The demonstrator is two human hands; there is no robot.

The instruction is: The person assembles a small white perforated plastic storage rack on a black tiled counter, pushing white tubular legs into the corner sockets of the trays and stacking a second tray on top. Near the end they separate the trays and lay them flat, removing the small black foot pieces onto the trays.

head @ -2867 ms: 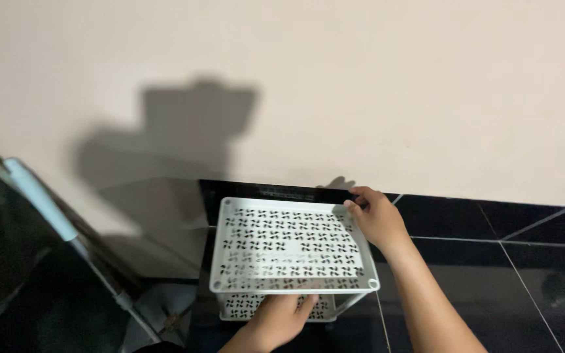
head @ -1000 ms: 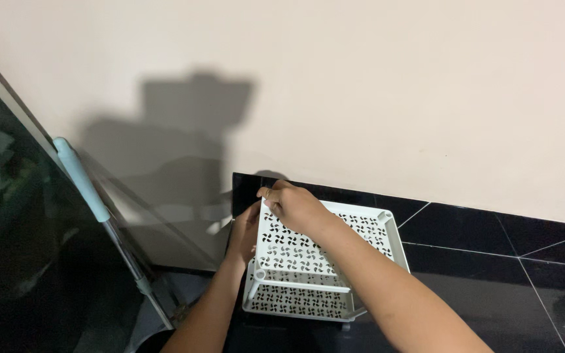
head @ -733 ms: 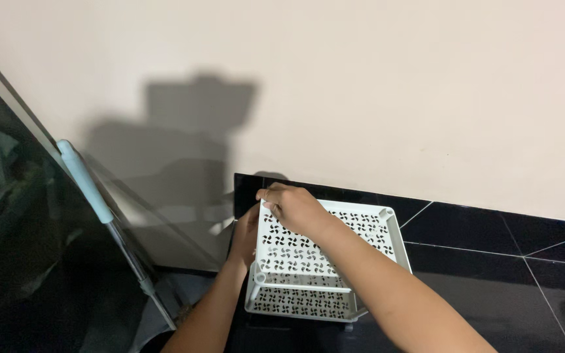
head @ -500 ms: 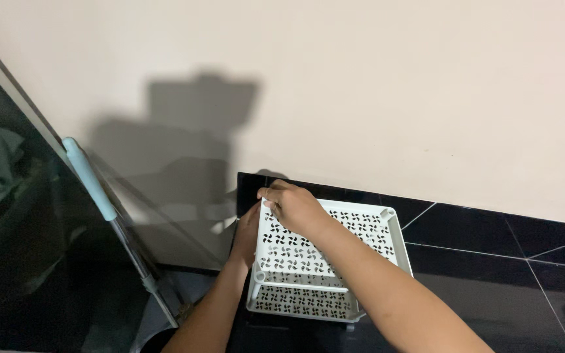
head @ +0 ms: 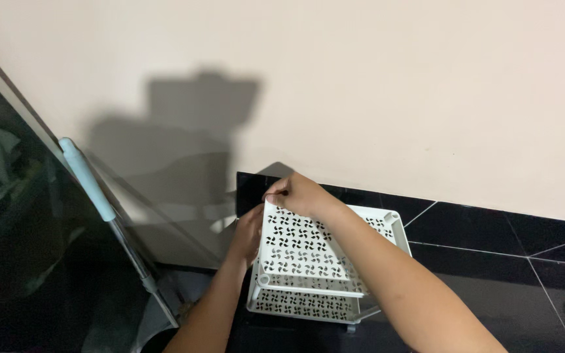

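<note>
A white perforated plastic rack (head: 308, 252) with two stacked trays stands on the black tiled floor (head: 492, 261) against the cream wall. My right hand (head: 299, 195) reaches across the top tray and pinches its far left corner. My left hand (head: 248, 232) grips the rack's left side, just below that corner. A second tray (head: 302, 304) shows beneath the top one. My right forearm covers part of the top tray.
A glass door panel (head: 27, 216) with a pale blue handle bar (head: 86, 178) leans at the left. The cream wall (head: 393, 98) rises directly behind the rack. Black floor tiles stretch to the right.
My right hand moved from the rack's right far corner to its left far corner, and my left hand went from the front edge to the left side. Over the last second almost nothing shifts.
</note>
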